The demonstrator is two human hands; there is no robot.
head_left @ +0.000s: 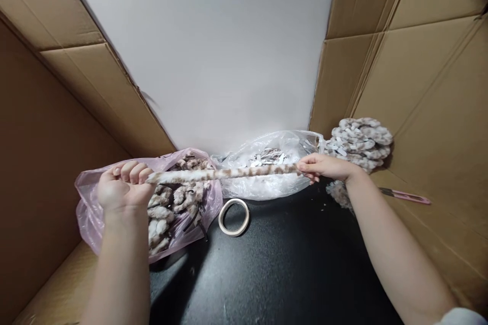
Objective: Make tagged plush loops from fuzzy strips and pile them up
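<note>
A fuzzy brown-and-white strip (223, 173) is stretched level between both hands, above a pink bag (91, 213) of similar pieces and a clear bag (267, 188). Its left end is enclosed in the fisted left hand (122, 190); its right end is pinched by the right hand (324, 166). A tape ring (234, 217) is seen just below.

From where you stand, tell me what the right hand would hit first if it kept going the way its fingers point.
The right hand points left along the fuzzy strip it pinches. Going on that way, it would probably brush the clear bag just behind the strip first, though depth is hard to judge; failing that, the left hand.
</note>
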